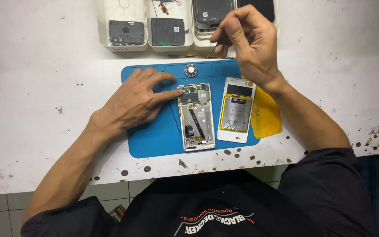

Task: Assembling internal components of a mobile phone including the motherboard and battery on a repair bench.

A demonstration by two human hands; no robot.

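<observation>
An opened phone body [197,117] with its circuit board and flex cable exposed lies on a blue work mat [154,136]. My left hand [134,102] rests flat on the mat, its index fingertip touching the phone's upper left corner. Beside the phone lies a white phone back with a yellow-edged battery [236,112]. My right hand [248,39] is raised over the far trays, pinching a thin metal tool [212,49] between thumb and fingers.
White trays [123,46] at the far edge hold dark covers, a battery and several phone parts. A yellow plastic sheet [266,116] lies right of the battery. A small round part [191,70] sits at the mat's top. The white table is stained, its edge near my body.
</observation>
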